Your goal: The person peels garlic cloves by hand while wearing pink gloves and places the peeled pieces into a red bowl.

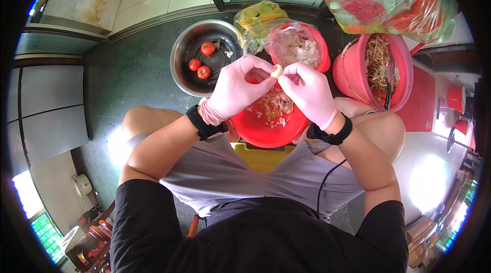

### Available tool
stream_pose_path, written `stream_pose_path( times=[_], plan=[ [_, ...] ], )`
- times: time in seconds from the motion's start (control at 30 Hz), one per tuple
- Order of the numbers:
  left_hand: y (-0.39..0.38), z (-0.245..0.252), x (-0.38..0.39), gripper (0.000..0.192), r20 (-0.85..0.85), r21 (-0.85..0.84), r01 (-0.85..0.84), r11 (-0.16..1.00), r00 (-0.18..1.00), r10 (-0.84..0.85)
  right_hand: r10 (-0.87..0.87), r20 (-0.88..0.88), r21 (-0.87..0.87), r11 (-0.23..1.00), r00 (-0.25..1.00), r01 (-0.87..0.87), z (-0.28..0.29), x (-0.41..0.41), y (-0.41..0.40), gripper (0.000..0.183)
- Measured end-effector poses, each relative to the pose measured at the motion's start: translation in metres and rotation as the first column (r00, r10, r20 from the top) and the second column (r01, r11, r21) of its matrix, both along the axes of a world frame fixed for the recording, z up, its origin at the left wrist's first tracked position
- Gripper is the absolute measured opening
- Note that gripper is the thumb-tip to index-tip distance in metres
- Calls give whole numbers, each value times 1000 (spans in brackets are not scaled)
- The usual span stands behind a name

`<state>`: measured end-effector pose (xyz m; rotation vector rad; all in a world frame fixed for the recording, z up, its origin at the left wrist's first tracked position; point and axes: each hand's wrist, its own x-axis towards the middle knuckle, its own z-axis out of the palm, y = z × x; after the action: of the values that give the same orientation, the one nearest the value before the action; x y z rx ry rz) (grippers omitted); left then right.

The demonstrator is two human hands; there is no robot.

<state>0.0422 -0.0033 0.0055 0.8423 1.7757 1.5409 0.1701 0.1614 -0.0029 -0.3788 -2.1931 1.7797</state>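
Both of my hands wear pink disposable gloves and meet above a red plastic basin. Between the fingertips is a pale garlic clove. My left hand pinches it from the left with thumb and forefinger. From the other side, the fingertips of my right hand press on its lower edge. Scraps of papery garlic skin lie in the basin beneath. Just beyond, a smaller red bowl holds a clear plastic bag with whitish pieces inside.
A steel basin with red tomatoes stands at the left. To the right, a pink bucket contains dry brownish scraps and a black-handled knife. A yellow-green plastic bag rests beyond; a large filled plastic bag is at upper right.
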Motion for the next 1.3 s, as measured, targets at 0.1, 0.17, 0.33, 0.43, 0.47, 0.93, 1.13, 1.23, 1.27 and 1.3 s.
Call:
stream_pose_path(
  times=[0.1, 0.17, 0.33, 0.43, 0.47, 0.93, 1.13, 1.23, 1.27, 1.3],
  plan=[
    [0, -4, 1, 23, -68, 35, 19, 999, 998, -16, -16, 5, 34, 999, 1000, 16, -5, 0, 0, 9],
    [0, -3, 1, 24, -89, 29, 28, 999, 996, -25, -18, 16, 29, 999, 1000, 18, -4, 1, 0, 9],
    [-2, -2, 2, 25, -98, 18, 37, 999, 995, -35, -2, 51, 67, 998, 999, -2, 2, 1, -1, 8],
    [-1, 1, 2, 26, -100, -8, 36, 999, 994, -36, 1, 37, 27, 1000, 999, -2, -2, 0, 0, 9],
    [-1, 1, 2, 27, -91, -19, 38, 999, 995, -39, 2, 31, -4, 1000, 1000, -2, -2, 0, 0, 9],
    [-2, 8, -2, 27, 191, -90, 53, 995, 981, -35, 7, 67, -74, 997, 998, -2, 5, 0, 2, 5],
    [-3, -2, -2, 26, 59, -36, 40, 999, 998, -38, 16, 40, -116, 993, 999, -11, 5, 1, 1, 10],
    [-1, -3, 0, 26, -29, 15, 44, 999, 999, -44, 10, 61, -63, 998, 998, -6, 5, 1, 2, 10],
    [-1, -3, 0, 25, -61, 15, 39, 999, 997, -38, 14, 64, -63, 998, 998, -10, 4, 1, 2, 10],
    [-1, -3, 0, 24, -93, 15, 34, 999, 995, -32, 18, 67, -62, 998, 998, -14, 4, 1, 2, 9]
  ],
)
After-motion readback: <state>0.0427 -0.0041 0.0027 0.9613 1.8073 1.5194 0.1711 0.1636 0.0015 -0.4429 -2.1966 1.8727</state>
